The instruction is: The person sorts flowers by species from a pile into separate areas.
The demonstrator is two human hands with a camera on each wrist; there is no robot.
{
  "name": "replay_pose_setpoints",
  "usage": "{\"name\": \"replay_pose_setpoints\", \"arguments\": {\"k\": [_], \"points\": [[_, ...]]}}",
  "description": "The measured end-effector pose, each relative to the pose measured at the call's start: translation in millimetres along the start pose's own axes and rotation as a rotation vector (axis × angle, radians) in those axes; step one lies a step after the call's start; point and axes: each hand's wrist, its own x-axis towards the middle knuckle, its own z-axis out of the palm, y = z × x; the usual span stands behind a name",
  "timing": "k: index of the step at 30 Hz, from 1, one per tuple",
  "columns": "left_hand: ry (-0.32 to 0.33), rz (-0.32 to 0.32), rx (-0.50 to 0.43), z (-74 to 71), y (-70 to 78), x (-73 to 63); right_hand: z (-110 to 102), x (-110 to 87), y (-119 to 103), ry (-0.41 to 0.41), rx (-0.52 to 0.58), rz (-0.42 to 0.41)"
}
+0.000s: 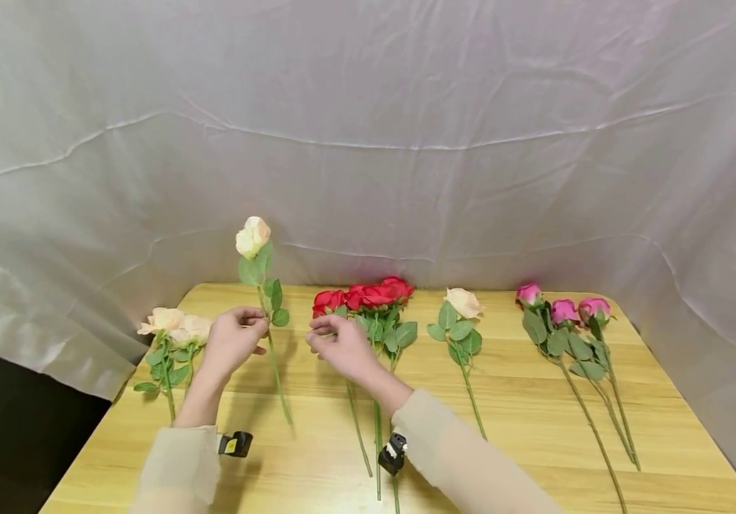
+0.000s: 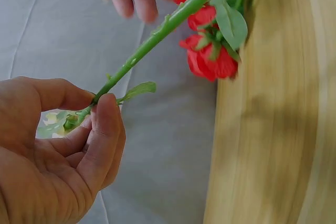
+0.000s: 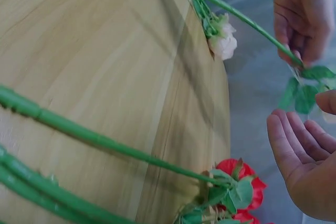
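Observation:
My left hand [image 1: 234, 339] pinches the green stem of a cream rose [image 1: 253, 237] between thumb and fingers, just under its leaves. The flower is held up off the table, bloom upward, its stem [image 2: 152, 40] slanting down. To the right, my right hand [image 1: 345, 346] hovers over the red roses' stems and holds nothing; its fingers [image 3: 294, 140] look extended in the right wrist view. In that view the cream rose's leaves [image 3: 304, 98] are close to those fingers; whether they touch cannot be told.
Red roses [image 1: 377, 294] lie mid-table, partly behind my right hand. Two peach roses [image 1: 165, 320] lie at the left, beside my left forearm. A single peach rose [image 1: 464, 303] and three magenta roses [image 1: 563, 311] lie farther right. Grey cloth [image 1: 368, 178] hangs behind the wooden table [image 1: 663, 421].

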Motion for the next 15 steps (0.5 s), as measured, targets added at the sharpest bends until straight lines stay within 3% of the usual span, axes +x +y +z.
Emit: {"name": "replay_pose_setpoints", "arguments": {"k": [15], "points": [[0.018, 0.058, -0.1, 28.6, 11.1, -0.7, 13, -4.7, 1, -0.084, 0.006, 0.044]]}}
